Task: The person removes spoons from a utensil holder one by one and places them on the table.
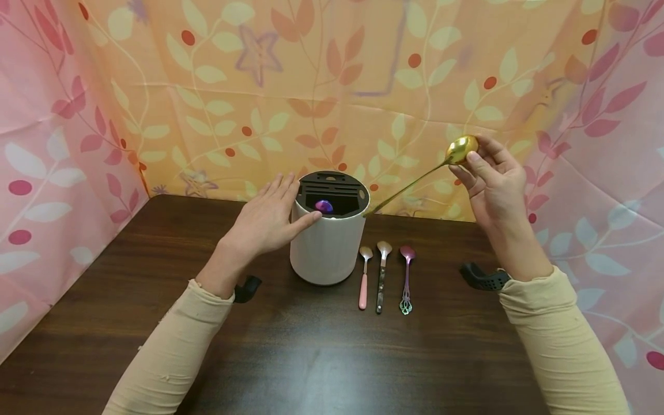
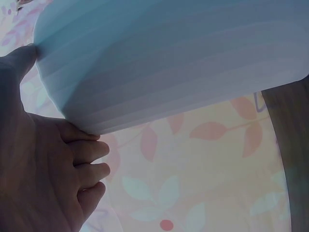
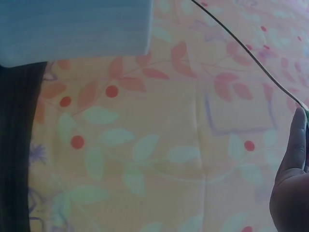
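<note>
My right hand (image 1: pixel 495 181) pinches a long gold spoon (image 1: pixel 460 151) by its bowl, and the thin handle slants down to the left toward the rim of a white utensil holder (image 1: pixel 327 251). In the right wrist view the same thin handle (image 3: pixel 246 48) runs up and away from the fingertips. My left hand (image 1: pixel 267 219) rests against the holder's upper left side, fingers extended and thumb at the front rim. A black slotted insert (image 1: pixel 334 187) tops the holder, and a purple-blue spoon bowl (image 1: pixel 324 206) shows in its front opening.
Right of the holder, a pink-handled spoon (image 1: pixel 363 288), a dark-handled spoon (image 1: pixel 381 282) and a purple spoon (image 1: pixel 407 276) lie side by side on the brown wooden table (image 1: pixel 311 357). A floral cloth (image 1: pixel 332 104) hangs behind and at both sides.
</note>
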Demonstrator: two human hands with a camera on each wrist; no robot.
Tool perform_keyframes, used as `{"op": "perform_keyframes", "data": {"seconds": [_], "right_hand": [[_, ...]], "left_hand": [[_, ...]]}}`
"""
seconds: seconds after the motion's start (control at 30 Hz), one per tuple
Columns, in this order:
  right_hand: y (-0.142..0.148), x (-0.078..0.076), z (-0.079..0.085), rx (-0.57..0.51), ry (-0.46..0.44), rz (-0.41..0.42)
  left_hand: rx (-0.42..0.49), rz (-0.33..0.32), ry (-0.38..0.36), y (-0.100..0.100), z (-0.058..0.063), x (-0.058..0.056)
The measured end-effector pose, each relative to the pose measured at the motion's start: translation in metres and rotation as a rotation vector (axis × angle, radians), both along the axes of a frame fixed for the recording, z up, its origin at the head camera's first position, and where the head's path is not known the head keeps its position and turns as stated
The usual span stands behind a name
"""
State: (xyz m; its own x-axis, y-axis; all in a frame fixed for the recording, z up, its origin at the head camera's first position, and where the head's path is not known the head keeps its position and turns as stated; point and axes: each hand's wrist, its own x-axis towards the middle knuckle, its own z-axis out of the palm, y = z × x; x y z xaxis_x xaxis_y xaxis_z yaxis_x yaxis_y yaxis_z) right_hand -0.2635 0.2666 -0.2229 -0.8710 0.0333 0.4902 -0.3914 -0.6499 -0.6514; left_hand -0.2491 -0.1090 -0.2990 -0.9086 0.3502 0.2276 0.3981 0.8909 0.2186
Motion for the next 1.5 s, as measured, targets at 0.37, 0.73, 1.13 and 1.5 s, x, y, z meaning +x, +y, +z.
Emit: {"op": "perform_keyframes", "data": {"seconds": [0.37,0.73,1.13,1.5], "right_hand": [[0.023,-0.009,-0.042,0.220,-0.117,0.019],[0.044,-0.027,-0.086,0.476,-0.358,0.059],[0.072,-0.045,-0.130,0.678,-0.551,0.042],[0.090,-0.057,-0.168,0.741,-0.644,0.059]], "left_hand": [[0.002,-0.001,0.005,0.002,-0.001,0.001],[0.000,-0.001,0.007,0.003,-0.002,0.001],[0.007,0.001,-0.003,0.003,-0.001,0.002],[0.004,-0.001,-0.005,0.004,0.000,0.003]]}}
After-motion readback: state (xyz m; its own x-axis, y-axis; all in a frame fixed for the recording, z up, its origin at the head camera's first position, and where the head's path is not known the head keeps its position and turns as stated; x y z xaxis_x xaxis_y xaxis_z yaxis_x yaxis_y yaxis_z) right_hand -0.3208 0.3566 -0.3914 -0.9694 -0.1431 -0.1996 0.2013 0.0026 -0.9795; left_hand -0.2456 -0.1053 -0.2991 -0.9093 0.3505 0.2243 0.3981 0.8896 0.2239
